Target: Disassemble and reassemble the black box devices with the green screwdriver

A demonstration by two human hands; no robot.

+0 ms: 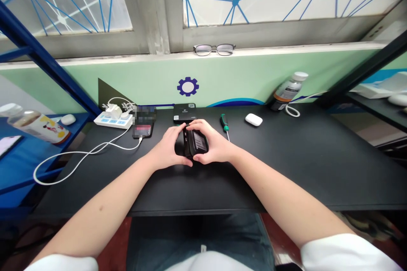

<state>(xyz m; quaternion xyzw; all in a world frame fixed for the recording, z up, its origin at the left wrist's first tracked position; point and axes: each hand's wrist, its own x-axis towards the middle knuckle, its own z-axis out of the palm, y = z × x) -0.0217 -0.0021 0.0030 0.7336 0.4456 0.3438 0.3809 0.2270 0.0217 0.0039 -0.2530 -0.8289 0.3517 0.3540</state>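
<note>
A small black box-shaped device with a pale label stands over the middle of the black desk, tilted, with small slots along its left edge. My left hand curves around its left side, thumb near the lower edge and fingertips at the top. On the other side my right hand clasps it, thumb low and fingers over the top. Both hands grip it together. Just behind it lies a flat black box with small white labels. A green-and-black screwdriver rests to the right of my right hand.
A white earbud case and a bottle stand toward the back right. At left, a phone is plugged by a white cable near a power strip. Glasses sit on the sill.
</note>
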